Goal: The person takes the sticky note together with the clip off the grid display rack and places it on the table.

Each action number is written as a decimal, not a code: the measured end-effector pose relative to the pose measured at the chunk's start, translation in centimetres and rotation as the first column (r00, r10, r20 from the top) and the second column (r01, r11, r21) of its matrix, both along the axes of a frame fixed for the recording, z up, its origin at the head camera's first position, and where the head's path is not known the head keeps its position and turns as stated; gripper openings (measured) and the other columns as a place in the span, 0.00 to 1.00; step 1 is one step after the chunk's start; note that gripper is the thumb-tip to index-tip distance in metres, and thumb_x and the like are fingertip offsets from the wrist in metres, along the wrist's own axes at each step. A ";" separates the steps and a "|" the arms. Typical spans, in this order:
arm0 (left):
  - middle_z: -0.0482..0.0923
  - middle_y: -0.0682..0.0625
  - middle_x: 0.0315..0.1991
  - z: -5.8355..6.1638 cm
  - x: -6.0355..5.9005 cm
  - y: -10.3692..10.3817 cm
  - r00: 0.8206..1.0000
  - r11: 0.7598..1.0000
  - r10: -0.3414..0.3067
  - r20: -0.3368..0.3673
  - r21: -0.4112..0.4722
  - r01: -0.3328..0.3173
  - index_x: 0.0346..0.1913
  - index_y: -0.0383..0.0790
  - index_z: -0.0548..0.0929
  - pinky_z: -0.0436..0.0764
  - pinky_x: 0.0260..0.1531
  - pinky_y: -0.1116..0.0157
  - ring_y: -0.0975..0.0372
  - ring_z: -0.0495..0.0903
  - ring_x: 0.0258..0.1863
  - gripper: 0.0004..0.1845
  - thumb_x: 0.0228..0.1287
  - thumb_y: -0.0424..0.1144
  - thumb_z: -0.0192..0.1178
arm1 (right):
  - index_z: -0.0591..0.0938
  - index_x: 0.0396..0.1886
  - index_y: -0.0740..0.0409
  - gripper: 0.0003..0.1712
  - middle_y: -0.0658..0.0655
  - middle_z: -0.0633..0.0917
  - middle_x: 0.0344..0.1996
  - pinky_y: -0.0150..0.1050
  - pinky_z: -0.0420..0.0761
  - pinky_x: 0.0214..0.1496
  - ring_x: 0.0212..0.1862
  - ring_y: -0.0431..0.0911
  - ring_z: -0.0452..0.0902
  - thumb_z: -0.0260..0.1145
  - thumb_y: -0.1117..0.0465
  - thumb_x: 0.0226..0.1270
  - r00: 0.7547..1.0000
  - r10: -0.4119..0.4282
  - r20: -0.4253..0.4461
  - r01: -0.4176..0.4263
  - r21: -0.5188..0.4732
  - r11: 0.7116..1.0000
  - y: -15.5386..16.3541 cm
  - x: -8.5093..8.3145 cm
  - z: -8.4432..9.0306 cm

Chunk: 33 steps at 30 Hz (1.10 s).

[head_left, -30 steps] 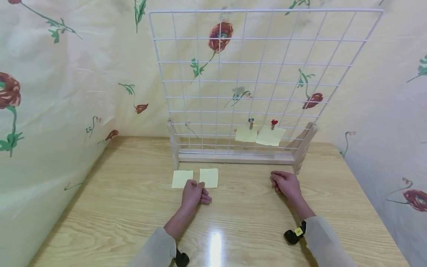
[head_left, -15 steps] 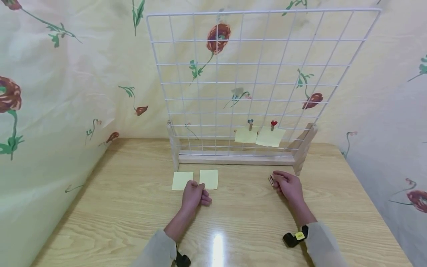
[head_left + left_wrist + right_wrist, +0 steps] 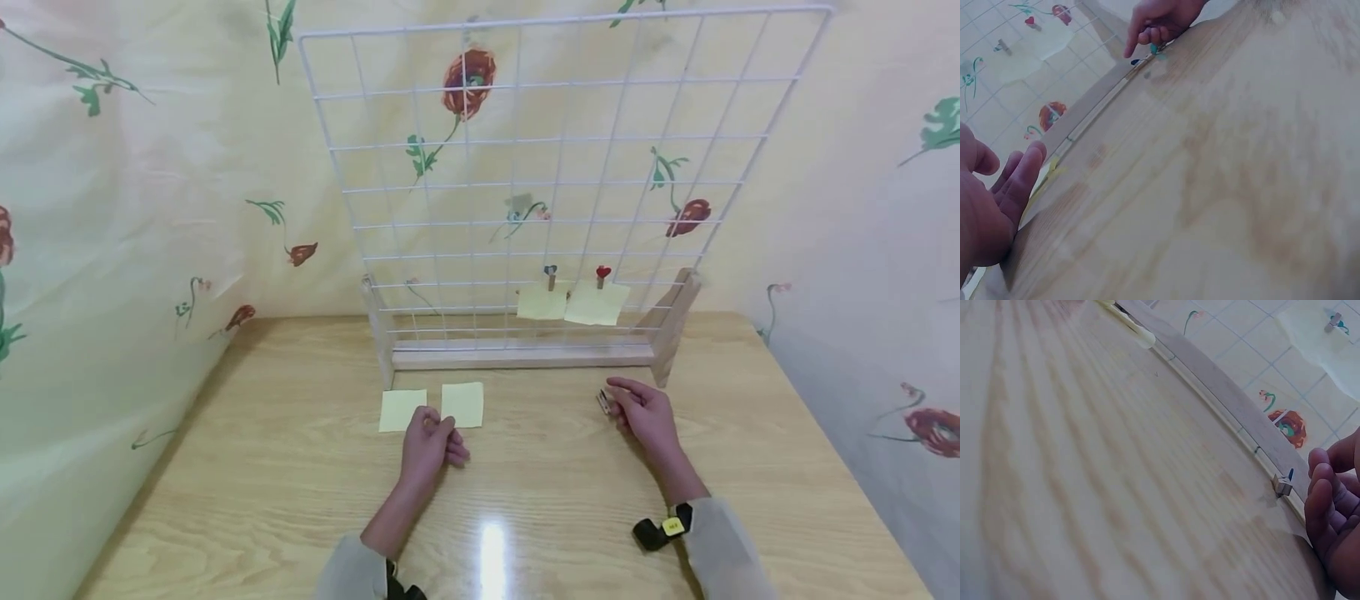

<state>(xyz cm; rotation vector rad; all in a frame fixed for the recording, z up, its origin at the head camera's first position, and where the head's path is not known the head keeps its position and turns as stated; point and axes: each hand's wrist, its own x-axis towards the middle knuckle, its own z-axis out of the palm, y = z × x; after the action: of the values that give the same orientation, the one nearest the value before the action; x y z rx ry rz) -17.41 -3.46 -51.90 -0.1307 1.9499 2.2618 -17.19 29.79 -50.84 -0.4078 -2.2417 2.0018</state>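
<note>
- Wooden, pale-grained tabletop [image 3: 247,467] is carrying everything here, with a white wire grid panel in a light wooden stand [image 3: 525,354] standing upright near its far edge.
- Two square pale yellow paper notes [image 3: 462,404] are lying flat side by side, just in front of the stand's left end.
- Left hand [image 3: 427,446] is resting on the tabletop with its fingers loosely curled, its fingertips touching the near edges of the two notes; it is holding nothing.
- Right hand [image 3: 643,414] is resting near the stand's right end, fingers curled, and is pinching a small wooden clothespin [image 3: 604,402] at its fingertips; the left wrist view is showing a teal tip on the pin.
- Whether the pin is touching the tabletop I cannot tell.
- Two more pale yellow notes [image 3: 570,302] are hanging on the grid's lower right part, each held by a small peg, one with a blue heart [image 3: 551,272] and one with a red heart [image 3: 602,272].
- Cream floral cloth [image 3: 135,208] is hanging behind and beside the tabletop.
</note>
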 end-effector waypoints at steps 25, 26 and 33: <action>0.79 0.49 0.23 1.9 -0.4 0.0 0.997 0.993 -0.078 -0.020 0.090 0.080 0.43 0.39 0.62 0.85 0.27 0.63 0.58 0.84 0.24 0.11 0.68 0.34 0.54 | 0.74 0.55 0.77 0.20 0.49 0.80 0.18 0.27 0.73 0.21 0.21 0.36 0.71 0.57 0.64 0.73 0.990 0.080 -0.120 -0.075 0.046 0.996 -0.5 0.1 2.1; 0.80 0.49 0.23 2.1 -0.4 0.1 0.996 0.992 -0.085 -0.029 0.087 0.088 0.44 0.39 0.62 0.86 0.28 0.62 0.57 0.84 0.24 0.11 0.68 0.34 0.54 | 0.74 0.55 0.77 0.20 0.50 0.80 0.18 0.27 0.73 0.21 0.21 0.36 0.71 0.57 0.65 0.72 0.988 0.081 -0.132 -0.076 0.042 0.996 -0.6 0.1 2.3; 0.82 0.45 0.29 3.2 -0.5 0.2 0.987 0.991 -0.125 -0.100 0.040 0.129 0.51 0.33 0.64 0.85 0.35 0.50 0.55 0.85 0.30 0.15 0.68 0.34 0.55 | 0.82 0.50 0.64 0.13 0.48 0.81 0.18 0.26 0.73 0.21 0.21 0.36 0.71 0.60 0.62 0.71 0.976 0.094 -0.198 -0.087 0.047 0.995 -0.7 0.3 3.7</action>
<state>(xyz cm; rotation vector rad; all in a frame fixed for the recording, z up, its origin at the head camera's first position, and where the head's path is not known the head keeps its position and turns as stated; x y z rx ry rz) -17.94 -3.28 -48.70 0.1085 1.8907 2.2684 -16.88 29.07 -47.13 -0.0965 -2.2067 1.9405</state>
